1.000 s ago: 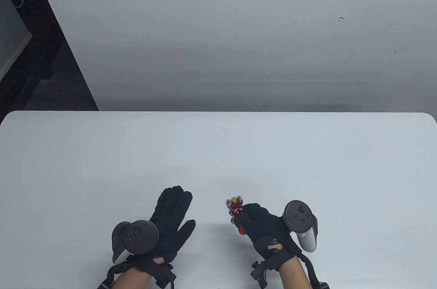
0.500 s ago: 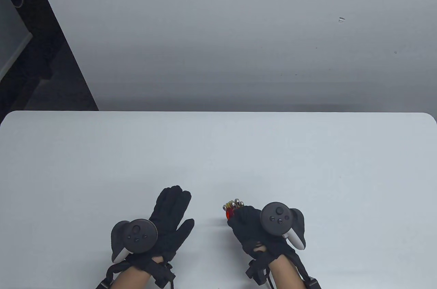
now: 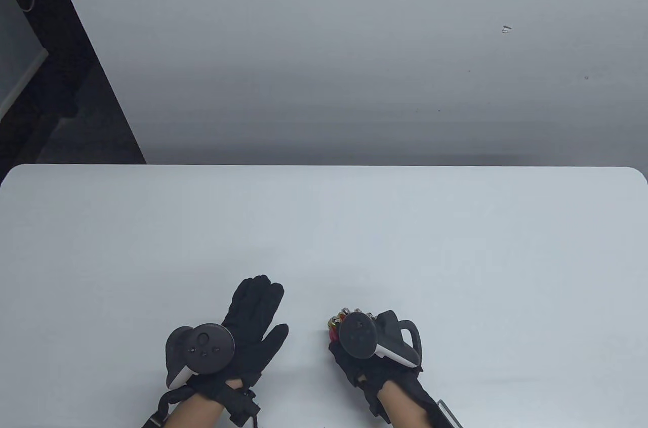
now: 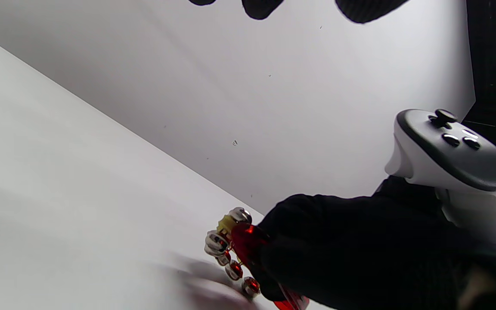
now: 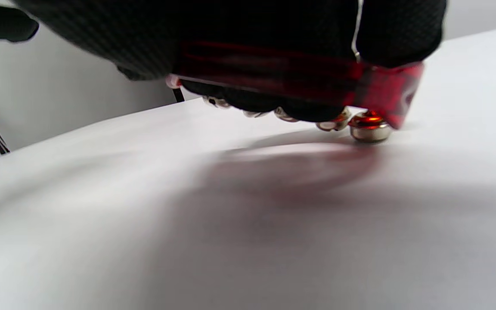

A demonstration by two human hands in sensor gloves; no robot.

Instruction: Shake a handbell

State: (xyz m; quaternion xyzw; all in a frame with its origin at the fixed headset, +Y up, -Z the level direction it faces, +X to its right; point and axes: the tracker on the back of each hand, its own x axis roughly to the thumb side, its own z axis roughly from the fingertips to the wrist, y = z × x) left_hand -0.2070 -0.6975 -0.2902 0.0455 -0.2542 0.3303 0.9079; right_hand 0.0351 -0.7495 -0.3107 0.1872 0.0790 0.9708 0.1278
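The handbell (image 3: 336,322) is a red translucent handle with several silver jingle bells. My right hand (image 3: 362,347) grips its handle low over the table, near the front edge. In the left wrist view the bells (image 4: 226,249) stick out from the right fist. In the right wrist view the red handle (image 5: 317,82) runs under my curled fingers and one bell (image 5: 369,129) touches or nearly touches the table. My left hand (image 3: 253,314) lies flat and empty on the table, fingers stretched forward, left of the bell.
The white table (image 3: 324,236) reaches to a grey wall behind. A dark gap lies past the table's far left corner (image 3: 71,109). Nothing else stands on the table.
My right hand has rolled leftward and dropped with the handbell; its tracker has swung over the top of the hand. The left hand has stayed put.
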